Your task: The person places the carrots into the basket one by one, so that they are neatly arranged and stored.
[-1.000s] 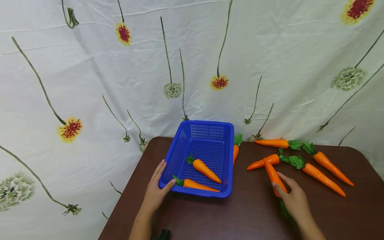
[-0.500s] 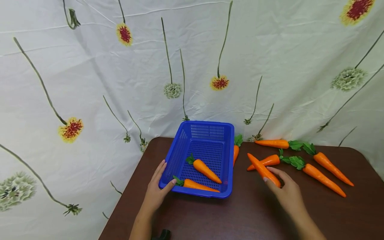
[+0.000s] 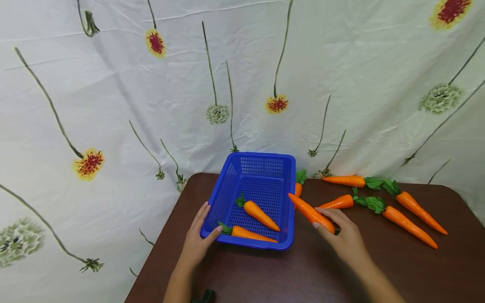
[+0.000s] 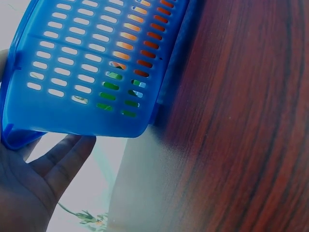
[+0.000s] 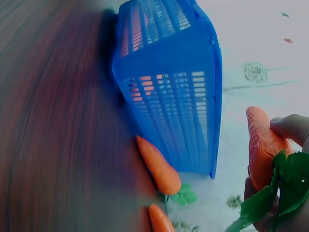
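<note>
My right hand [image 3: 345,235] grips an orange carrot [image 3: 310,212] between thumb and fingers. Its tip points left and overlaps the right rim of the blue plastic basket [image 3: 289,198] in the head view; its green leaves [image 5: 294,179] hang by the palm in the right wrist view. At the basket's near left corner rests my left hand [image 3: 198,237], fingers straight along the outside and thumb at the rim. Two carrots lie inside the basket: one carrot [image 3: 261,215] slants across the floor, the other carrot [image 3: 251,235] runs along the near wall.
Right of the basket on the dark wooden table [image 3: 265,273] lie several more carrots [image 3: 409,227]. One carrot [image 5: 159,166] lies close against the basket's right side. A patterned cloth [image 3: 170,84] hangs behind the table. A dark object [image 3: 207,296] shows at the bottom edge.
My right hand has lifted the carrot and moved left with it, turning its tip toward the basket's right rim. The left hand and basket have stayed in place.
</note>
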Demonstrator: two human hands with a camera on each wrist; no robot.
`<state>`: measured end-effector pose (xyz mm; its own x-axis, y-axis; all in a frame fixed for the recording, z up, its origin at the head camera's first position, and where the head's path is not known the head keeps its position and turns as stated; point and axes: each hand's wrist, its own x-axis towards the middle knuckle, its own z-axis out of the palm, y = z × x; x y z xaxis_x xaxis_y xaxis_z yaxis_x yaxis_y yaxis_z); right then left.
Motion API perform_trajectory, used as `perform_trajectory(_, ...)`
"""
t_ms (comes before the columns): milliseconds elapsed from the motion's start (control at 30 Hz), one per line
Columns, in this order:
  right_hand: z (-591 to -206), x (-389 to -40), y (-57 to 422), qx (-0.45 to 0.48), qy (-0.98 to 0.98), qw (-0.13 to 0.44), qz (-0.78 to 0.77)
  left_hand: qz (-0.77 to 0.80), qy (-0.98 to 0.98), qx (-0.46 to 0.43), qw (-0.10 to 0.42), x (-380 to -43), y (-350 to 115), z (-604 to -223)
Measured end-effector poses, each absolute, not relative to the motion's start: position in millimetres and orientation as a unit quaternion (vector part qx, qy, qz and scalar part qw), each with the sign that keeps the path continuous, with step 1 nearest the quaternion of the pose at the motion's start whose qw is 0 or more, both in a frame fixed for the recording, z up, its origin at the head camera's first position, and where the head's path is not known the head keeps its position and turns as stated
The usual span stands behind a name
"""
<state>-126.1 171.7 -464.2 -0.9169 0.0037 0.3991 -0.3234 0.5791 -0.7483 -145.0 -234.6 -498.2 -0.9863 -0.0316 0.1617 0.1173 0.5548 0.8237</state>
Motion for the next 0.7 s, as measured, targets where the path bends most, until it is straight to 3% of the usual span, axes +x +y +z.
perform_trajectory(700,-446.6,-132.6,113.8,0.188,-0.861,0.142,0.451,-0.47,-0.878,-0.031,0.088,-145.6,-235.1,-500.1)
